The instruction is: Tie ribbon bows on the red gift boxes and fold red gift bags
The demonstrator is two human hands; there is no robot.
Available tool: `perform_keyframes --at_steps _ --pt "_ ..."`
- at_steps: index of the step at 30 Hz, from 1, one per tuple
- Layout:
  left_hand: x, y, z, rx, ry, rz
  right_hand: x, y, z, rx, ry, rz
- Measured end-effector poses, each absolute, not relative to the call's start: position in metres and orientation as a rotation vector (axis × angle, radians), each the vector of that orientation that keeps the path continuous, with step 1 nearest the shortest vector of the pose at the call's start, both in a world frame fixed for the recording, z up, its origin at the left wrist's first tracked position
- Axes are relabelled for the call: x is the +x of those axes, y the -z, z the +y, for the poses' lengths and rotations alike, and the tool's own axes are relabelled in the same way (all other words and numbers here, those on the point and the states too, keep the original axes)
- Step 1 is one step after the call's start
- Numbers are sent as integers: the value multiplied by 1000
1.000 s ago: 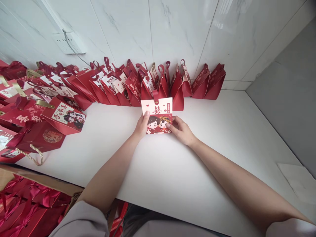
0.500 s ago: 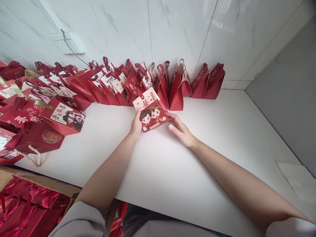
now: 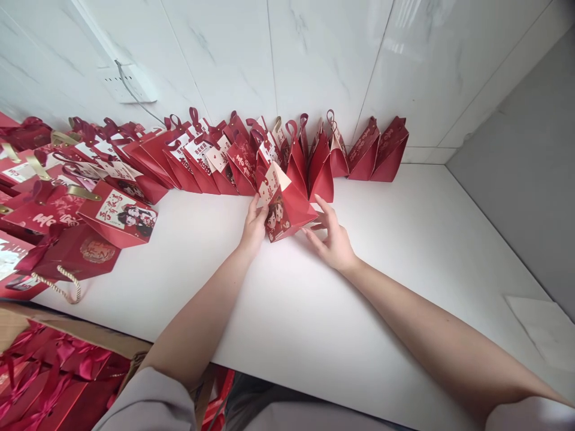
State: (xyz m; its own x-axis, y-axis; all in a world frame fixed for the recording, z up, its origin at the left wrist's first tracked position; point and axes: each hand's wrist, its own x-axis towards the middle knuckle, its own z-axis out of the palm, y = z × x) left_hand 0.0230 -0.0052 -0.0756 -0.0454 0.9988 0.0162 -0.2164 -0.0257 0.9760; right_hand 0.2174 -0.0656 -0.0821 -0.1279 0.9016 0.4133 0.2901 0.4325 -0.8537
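Step in hand, as I read it: standing a red gift bag (image 3: 287, 211) up at the front of the row of bags (image 3: 309, 157) by the wall. It sits on the white desk (image 3: 404, 251), tilted, touching the row behind it.

Left hand (image 3: 254, 226) has its grip closed on the bag's left edge, thumb on the printed face. Right hand (image 3: 335, 244) is released, fingers spread, tips just against the bag's right side & base.

Any further nudge calls for a light touch, I'd judge: thin card creases easily, and neighbours lean close enough to topple.

Materials: bag is matte red card, wedge-shaped w/ sharp folds, pale flap w/ cartoon couple print. Row bags alike, w/ ribbon loops on top. Desk smooth, matte. Wall tiles (image 3: 314, 60) glossy, marble-veined.
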Motion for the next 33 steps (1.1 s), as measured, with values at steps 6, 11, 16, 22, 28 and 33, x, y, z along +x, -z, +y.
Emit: perform_keyframes --at_steps 6,11,16,22,28,33 --pt "14 58 -15 1418 -1247 964 215 88 -65 -925 -613 -1830" --pt "14 53 -27 1611 -1148 917 215 90 -62 -913 -583 -1926" --pt "14 50 -29 1652 -989 846 216 93 -59 -912 -619 -1891" --pt "1 36 -26 1567 -984 875 221 98 -46 -1045 -621 -1589" --pt "-12 38 -12 1636 -1625 1330 230 100 -33 -1211 -513 -1383" --pt "-14 47 -7 1718 -1600 1560 230 102 -2 -1228 -358 -1298"
